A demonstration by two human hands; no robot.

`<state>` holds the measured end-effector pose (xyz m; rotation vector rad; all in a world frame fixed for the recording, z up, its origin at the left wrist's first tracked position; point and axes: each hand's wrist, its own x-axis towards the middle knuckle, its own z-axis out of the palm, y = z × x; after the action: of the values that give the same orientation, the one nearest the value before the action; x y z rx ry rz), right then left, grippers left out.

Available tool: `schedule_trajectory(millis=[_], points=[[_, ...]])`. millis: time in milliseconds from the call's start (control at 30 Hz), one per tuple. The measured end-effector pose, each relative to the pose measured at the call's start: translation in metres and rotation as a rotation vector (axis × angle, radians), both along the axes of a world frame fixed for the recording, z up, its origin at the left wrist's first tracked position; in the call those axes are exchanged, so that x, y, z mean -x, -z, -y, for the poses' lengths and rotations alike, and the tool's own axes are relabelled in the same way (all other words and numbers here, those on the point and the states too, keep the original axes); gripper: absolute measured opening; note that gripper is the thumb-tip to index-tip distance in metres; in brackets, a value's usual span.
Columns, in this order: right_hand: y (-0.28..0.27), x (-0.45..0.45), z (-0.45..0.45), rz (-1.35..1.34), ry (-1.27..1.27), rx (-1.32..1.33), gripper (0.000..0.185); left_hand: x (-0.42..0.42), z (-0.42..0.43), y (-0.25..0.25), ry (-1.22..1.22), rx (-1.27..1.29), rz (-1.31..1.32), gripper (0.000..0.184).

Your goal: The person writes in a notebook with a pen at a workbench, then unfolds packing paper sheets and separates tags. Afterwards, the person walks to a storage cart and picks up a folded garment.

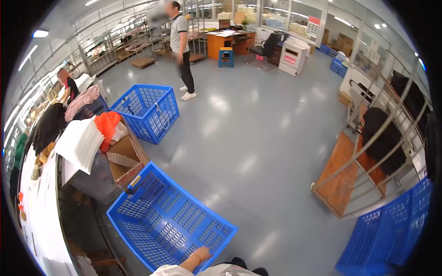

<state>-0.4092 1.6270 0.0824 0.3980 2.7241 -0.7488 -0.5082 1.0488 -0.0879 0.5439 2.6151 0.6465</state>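
A large blue plastic crate (177,209) with slotted walls stands tilted in view at the lower middle, and I see no contents in it. My left hand (200,254) reaches in from the bottom edge, with a white sleeve behind it. Its fingers are curled at the crate's near rim and appear closed on it; the fingertips are small and partly hidden. My right hand is out of the picture.
An open cardboard box (123,158) and a white stack of sheets (82,143) flank the crate's far left. Another blue crate (147,110) stands beyond. A standing person (179,41) is farther back. Right: a barred cart (338,172) and blue crates (386,234).
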Motion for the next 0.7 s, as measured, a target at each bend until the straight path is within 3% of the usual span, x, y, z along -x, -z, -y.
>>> schedule_trajectory(millis=[67,100,133,233,333,400,500,533,567,633,700], points=[[0.009,0.066,-0.050,0.018,-0.029,-0.038,0.028,0.101,-0.053,-0.038,0.033,0.033,0.260,0.048],[0.016,0.120,-0.066,0.000,-0.040,-0.053,0.028,0.160,-0.089,-0.071,0.037,0.010,0.272,0.047],[0.024,0.183,-0.078,-0.032,-0.050,-0.065,0.027,0.216,-0.118,-0.067,0.093,-0.029,0.133,0.046],[0.059,0.336,-0.100,-0.072,-0.046,-0.092,0.026,0.364,-0.187,-0.129,0.064,-0.134,-0.188,0.051],[0.067,0.465,-0.142,-0.061,-0.049,-0.162,0.024,0.485,-0.224,-0.161,0.023,-0.120,-0.244,0.053],[0.064,0.573,-0.153,-0.071,-0.054,-0.202,0.024,0.544,-0.226,-0.159,-0.055,0.090,-0.044,0.053],[0.056,0.725,-0.155,-0.058,-0.071,-0.272,0.022,0.613,-0.208,-0.182,-0.090,-0.017,0.099,0.055],[0.028,0.826,-0.135,-0.278,-0.217,-0.226,0.019,0.633,-0.202,-0.207,-0.207,-0.128,0.079,0.053],[-0.011,0.929,-0.105,-0.212,-0.274,-0.136,0.022,0.657,-0.195,-0.227,-0.323,-0.240,0.056,0.051],[-0.063,1.091,-0.043,-0.386,-0.341,-0.035,0.028,0.728,-0.167,-0.232,-0.557,-0.281,0.255,0.031],[-0.086,1.221,0.010,-0.414,-0.447,-0.008,0.032,0.818,-0.141,-0.258,-0.678,-0.178,0.332,0.034]])
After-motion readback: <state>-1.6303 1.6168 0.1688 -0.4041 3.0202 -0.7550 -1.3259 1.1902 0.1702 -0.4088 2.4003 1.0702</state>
